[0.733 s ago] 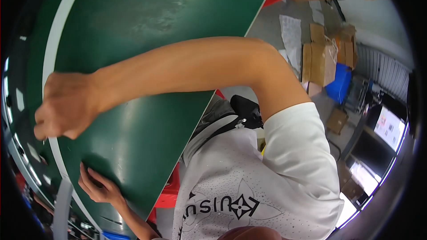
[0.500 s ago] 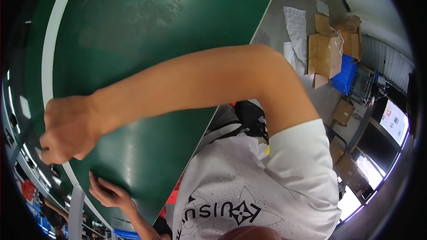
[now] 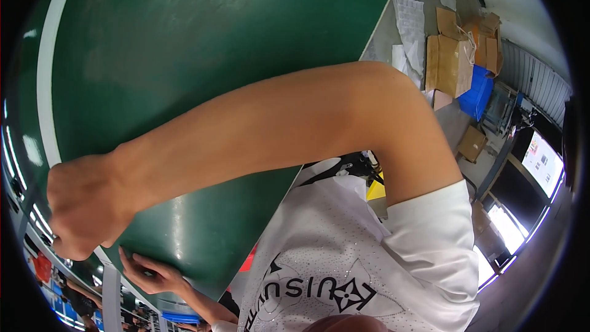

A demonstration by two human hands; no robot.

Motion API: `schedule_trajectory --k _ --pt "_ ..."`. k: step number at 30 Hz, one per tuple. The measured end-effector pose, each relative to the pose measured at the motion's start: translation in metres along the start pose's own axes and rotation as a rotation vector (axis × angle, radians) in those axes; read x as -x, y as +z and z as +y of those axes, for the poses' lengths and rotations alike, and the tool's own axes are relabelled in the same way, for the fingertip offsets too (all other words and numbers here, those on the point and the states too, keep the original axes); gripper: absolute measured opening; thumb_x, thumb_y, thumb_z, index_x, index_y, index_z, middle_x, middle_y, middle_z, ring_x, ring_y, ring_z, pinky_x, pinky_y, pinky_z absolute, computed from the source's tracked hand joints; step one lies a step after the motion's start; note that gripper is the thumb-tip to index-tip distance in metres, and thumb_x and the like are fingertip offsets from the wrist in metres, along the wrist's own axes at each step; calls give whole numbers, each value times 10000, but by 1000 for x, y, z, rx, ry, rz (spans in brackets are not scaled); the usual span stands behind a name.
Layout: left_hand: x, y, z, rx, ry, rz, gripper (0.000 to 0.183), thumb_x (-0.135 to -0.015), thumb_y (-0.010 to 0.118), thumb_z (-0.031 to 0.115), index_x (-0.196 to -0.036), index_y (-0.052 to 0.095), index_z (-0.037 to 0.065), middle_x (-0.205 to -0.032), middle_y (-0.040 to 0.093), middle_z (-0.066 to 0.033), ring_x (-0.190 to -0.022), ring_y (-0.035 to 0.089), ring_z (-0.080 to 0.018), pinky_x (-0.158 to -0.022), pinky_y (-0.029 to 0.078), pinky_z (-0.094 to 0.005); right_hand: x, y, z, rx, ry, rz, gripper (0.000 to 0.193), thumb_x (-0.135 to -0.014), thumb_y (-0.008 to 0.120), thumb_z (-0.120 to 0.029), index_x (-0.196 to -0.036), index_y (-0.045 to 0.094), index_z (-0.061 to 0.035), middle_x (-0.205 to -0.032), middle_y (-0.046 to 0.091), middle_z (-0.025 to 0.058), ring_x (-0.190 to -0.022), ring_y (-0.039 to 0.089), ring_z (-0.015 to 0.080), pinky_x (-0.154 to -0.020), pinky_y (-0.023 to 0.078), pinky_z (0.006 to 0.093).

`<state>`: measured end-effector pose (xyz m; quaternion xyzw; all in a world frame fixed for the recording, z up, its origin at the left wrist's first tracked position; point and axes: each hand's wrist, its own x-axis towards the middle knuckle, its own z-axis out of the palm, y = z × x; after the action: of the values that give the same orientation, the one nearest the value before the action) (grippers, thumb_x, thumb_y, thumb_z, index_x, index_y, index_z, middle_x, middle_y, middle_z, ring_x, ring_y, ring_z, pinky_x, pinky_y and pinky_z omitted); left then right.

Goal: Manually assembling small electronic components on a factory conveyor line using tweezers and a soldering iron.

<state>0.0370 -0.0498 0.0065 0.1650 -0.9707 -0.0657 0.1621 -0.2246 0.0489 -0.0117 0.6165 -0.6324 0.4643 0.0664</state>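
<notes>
My right arm reaches across the green table [image 3: 184, 43] from the right, bent at the elbow. At its end my right hand [image 3: 89, 209] is closed in a fist above the pale strip [image 3: 46, 98] along the table's far left side. The fingertips are turned away, so what they hold, if anything, is hidden. Nearer the lower left, my left hand [image 3: 153, 275] rests at the green surface with its fingers apart and slightly curled. Nothing shows in it. A small gap separates the two hands.
Right of the table edge, open cardboard boxes [image 3: 447, 64], a blue crate [image 3: 476, 93] and white paper sheets [image 3: 410, 24] lie on the floor. A blue object [image 3: 180, 318] sits by my left forearm. Another person [image 3: 78, 298] appears beyond the table at lower left.
My right fist has moved down in the picture, closer to my left hand. My left hand stays in nearly the same place with fingers apart. The view has shifted slightly.
</notes>
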Motion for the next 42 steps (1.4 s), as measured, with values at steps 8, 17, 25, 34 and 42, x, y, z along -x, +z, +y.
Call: schedule_trajectory --k 8,17,25,34,42 --pt "-6 3 12 -35 -77 153 208 -1027 665 83 -1183 759 -18 -849 670 -96 -676 580 -173 -588 463 -319 0 -8 -3 -96 27 22 261 -671 800 -270 -705 618 -86 -651 718 42 -658 739 304 -526 569 429" --pt "-8 8 19 -4 -86 159 195 -1012 673 35 -1180 766 -2 -780 586 -50 -623 493 -140 -539 397 -309 0 -8 -1 -6 111 -76 139 -676 731 -258 -738 683 -142 -673 700 45 -645 709 289 -503 537 425" --pt "-25 8 19 9 75 104 205 -1011 665 10 -1193 754 -21 -809 599 -37 -590 431 -108 -507 326 -284 -1 6 0 7 146 31 110 -818 673 -290 -778 699 -190 -630 666 42 -572 673 284 -485 513 419" --pt "-27 7 19 36 67 87 214 -1009 658 -3 -1204 744 -28 -930 686 -63 -617 493 -110 -509 359 -272 -3 11 5 -7 140 74 155 -852 666 -310 -750 665 -193 -619 662 50 -583 676 285 -488 501 415" --pt "-27 4 19 3 112 93 205 -1016 655 -1 -1195 746 -41 -943 696 -78 -651 541 -131 -526 396 -276 -1 -6 -1 -37 267 -82 166 -822 673 -291 -755 756 -163 -650 692 71 -652 705 268 -571 540 405"
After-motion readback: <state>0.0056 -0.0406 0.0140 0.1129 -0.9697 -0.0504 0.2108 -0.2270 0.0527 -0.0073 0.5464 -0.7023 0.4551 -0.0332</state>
